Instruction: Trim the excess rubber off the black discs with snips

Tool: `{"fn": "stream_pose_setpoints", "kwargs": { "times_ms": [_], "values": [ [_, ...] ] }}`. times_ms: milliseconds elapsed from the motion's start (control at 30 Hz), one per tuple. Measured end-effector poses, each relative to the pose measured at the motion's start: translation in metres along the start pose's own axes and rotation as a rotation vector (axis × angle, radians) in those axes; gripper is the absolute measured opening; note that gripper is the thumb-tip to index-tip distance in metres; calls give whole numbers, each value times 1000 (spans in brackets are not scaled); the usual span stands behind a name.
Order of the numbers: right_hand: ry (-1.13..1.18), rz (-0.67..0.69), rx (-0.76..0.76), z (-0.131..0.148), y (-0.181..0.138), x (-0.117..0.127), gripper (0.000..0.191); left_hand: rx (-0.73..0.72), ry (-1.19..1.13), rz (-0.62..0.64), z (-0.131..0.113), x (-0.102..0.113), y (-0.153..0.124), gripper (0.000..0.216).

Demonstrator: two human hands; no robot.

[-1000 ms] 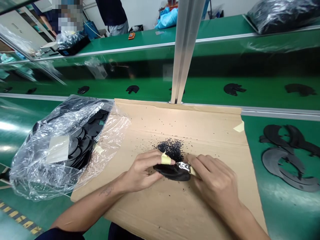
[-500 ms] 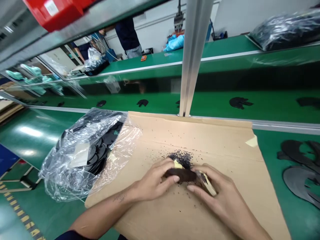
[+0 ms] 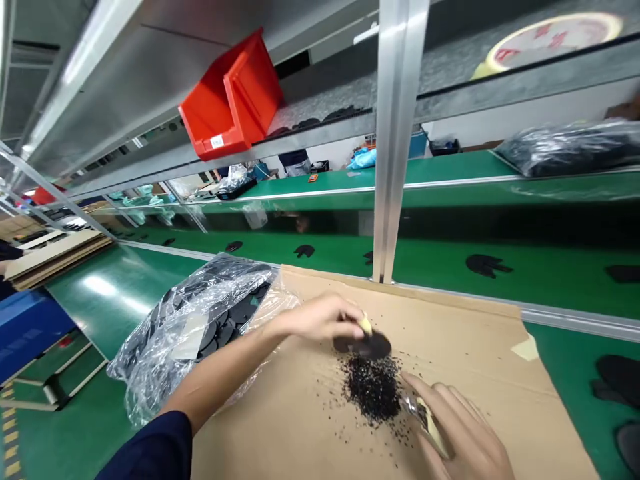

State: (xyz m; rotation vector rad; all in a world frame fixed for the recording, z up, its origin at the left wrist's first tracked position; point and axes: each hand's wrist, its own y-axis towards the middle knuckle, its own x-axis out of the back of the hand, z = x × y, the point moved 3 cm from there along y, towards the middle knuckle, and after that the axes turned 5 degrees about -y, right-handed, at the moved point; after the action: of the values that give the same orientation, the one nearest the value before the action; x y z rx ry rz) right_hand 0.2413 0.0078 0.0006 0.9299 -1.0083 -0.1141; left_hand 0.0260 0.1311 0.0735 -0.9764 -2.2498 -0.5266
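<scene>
My left hand (image 3: 330, 319) grips a thin dark rounded piece (image 3: 371, 345) by its left end, thumb and fingers closed on it. A bit of pale yellow wrapping shows at a fingertip. Right below the piece lies a heap of small black scraps (image 3: 373, 390), scattered over the brown cardboard (image 3: 280, 427). To the right of the heap, my right hand (image 3: 467, 427) is closed around a small shiny metal tool (image 3: 417, 408) with pale yellow wrapping; its exact kind is hidden by the fingers. The tool and the dark piece are apart.
A clear plastic bag (image 3: 150, 347) of black flat pieces lies at the left. Behind the cardboard, several black pieces (image 3: 487, 265) lie on a green belt (image 3: 340, 257). A metal post (image 3: 393, 167) rises there. A red bin (image 3: 235, 100) and tape roll (image 3: 555, 43) are on the shelf above.
My view has tilted upward. My left hand has moved the dark piece away from the tool in my right hand, and the heap of black scraps now shows more fully between them.
</scene>
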Motion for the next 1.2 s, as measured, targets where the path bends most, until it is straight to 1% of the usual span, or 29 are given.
{"fn": "stream_pose_setpoints", "kwargs": {
  "times_ms": [67,133,167,233,300,367,467,567,633,733,833,900,967,1033,1100,1133,1167,1200],
  "values": [
    [-16,-17,-20,-4,-1,-1,34,77,192,-161,19,31,21,9],
    [-20,1,-22,-6,-3,-3,31,139,275,-271,44,55,42,11],
    [-25,13,-20,-6,-4,-4,30,174,306,-313,57,63,52,12],
    [-44,49,-25,-7,-6,-5,31,249,352,-363,83,72,67,17],
    [-64,74,-30,-7,-8,-6,34,324,384,-383,106,74,75,25],
    [-87,87,-36,-6,-9,-6,37,408,417,-410,123,75,74,29],
    [-120,95,-29,-5,-9,-3,38,580,479,-498,141,83,60,31],
    [-153,94,-4,-1,-8,-1,40,751,510,-558,148,95,41,34],
    [-172,93,9,0,-6,0,41,808,496,-560,146,101,32,35],
    [-171,69,30,2,-4,2,41,800,447,-566,134,106,29,34],
    [-123,37,29,1,-3,5,39,710,385,-585,110,108,33,32],
    [-78,31,14,0,-3,7,41,603,323,-566,86,100,32,25],
    [-48,24,2,1,-3,8,49,476,237,-498,58,80,25,23],
    [-37,28,-2,4,-3,9,59,361,129,-380,30,48,10,24],
    [-19,58,9,8,-4,9,65,258,-4,-241,5,8,-8,21],
    [-3,72,18,10,-5,8,65,158,-202,-104,-7,-14,-17,23],
    [16,84,27,11,-5,8,64,138,-355,-34,-14,-31,-27,24],
    [37,82,39,12,-5,8,62,150,-472,22,-18,-47,-36,25]
  ]
}}
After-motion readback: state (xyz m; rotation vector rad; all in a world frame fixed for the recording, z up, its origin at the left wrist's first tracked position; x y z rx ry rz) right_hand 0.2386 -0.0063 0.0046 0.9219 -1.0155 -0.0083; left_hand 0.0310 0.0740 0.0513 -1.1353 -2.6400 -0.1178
